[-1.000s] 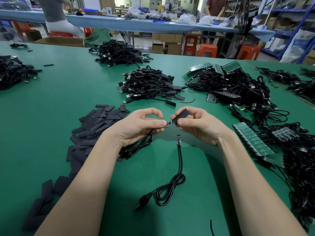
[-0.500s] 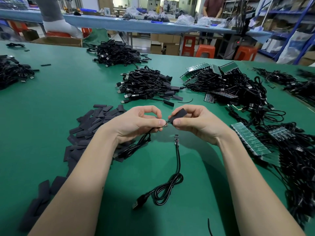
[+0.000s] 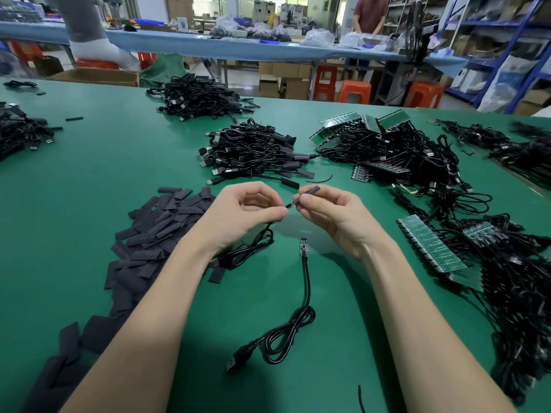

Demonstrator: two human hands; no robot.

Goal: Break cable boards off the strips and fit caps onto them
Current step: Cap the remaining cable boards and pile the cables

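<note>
Both hands were raised just above the green table, fingertips nearly meeting at centre. Left hand pinched the end of a black cable between thumb and forefinger, other fingers curled; the cable dropped from the pinch to a coil on the table under the left wrist. Right hand pinched a black cap between thumb and fingers, cap tilted with its far end up. A small board tip showed in the gap between the two pinches, at the cap's near mouth; how far in it sat could not be told.

Near the hands, slightly toward the viewer, a second cable lay flat, its bare cable board pointing far, the USB plug at the near end.

Left: a loose heap of black caps running down to the near-left corner. Far centre: a pile of capped cables, another pile beyond it. Right: green board strips lying among tangled cables, more strips at far right. Beyond the table, a blue bench, orange stools, and a person standing.
</note>
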